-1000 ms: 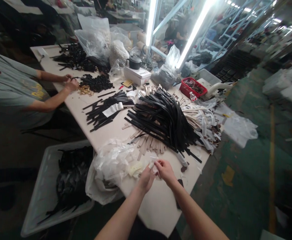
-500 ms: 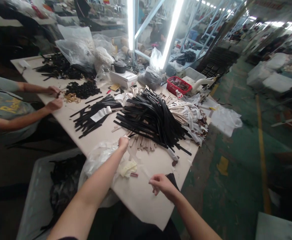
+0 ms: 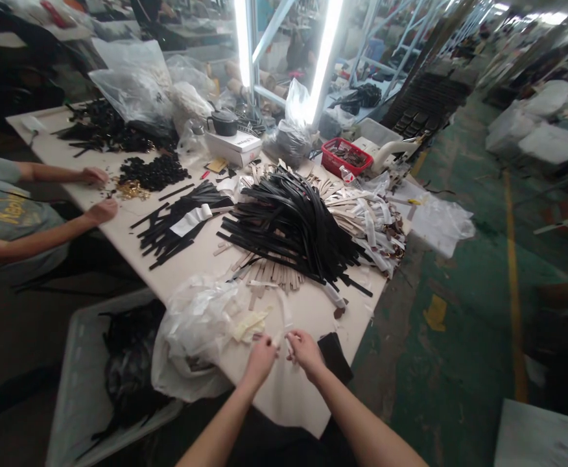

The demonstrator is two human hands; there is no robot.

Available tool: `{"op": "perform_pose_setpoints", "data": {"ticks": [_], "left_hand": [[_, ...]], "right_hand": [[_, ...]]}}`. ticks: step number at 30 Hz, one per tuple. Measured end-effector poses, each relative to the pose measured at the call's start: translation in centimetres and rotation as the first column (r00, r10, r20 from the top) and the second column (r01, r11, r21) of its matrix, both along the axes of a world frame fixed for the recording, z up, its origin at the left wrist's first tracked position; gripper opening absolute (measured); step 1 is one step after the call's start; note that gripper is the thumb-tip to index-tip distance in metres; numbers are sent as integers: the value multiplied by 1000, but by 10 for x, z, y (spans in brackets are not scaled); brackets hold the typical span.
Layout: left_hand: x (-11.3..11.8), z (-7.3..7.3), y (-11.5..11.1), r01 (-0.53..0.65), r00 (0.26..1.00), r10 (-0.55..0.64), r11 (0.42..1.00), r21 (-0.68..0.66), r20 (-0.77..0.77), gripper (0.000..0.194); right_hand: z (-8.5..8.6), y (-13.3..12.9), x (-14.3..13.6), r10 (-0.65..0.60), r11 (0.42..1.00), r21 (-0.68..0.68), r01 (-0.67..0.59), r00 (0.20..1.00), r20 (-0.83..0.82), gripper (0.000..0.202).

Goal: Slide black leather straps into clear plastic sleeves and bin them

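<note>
Near the front corner of the table, my left hand (image 3: 263, 355) has its fingers pinched together beside a pale yellow crumpled piece (image 3: 249, 325); what it holds is too small to make out. Just right of it, my right hand (image 3: 303, 350) is closed on a translucent whitish strip (image 3: 285, 311) that runs up over the tabletop. A small gap separates the two hands. Beyond them lies a big heap of black straps (image 3: 294, 220), over beige strips (image 3: 279, 272). A black flat piece (image 3: 335, 357) rests right of my right hand.
A clear plastic bag (image 3: 196, 324) hangs over the table's left edge, above a bin (image 3: 74, 363) of black material. Another person's hands (image 3: 102, 211) are at the table's left side. Farther back stand a red basket (image 3: 346, 157) and a white box (image 3: 234, 149).
My left hand has drawn back from the strap heap to beside my right hand. My right hand has shifted slightly, uncovering more of the black flat piece.
</note>
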State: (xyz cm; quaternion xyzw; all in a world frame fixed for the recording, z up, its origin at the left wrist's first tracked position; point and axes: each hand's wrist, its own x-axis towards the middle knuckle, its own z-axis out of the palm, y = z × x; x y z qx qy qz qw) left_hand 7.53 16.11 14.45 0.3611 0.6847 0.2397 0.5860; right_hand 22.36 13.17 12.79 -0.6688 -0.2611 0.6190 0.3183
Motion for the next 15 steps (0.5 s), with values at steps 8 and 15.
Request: {"op": "perform_pose_setpoints", "data": {"ticks": [8, 15], "left_hand": [[32, -8, -60, -214, 832, 354, 915, -342, 427, 52], [5, -4, -54, 14, 870, 172, 928, -372, 462, 35]], "right_hand": [[-11, 14, -7, 44, 994, 98, -54, 994, 102, 40], [-3, 40, -15, 259, 954, 104, -283, 946, 197, 40]]}}
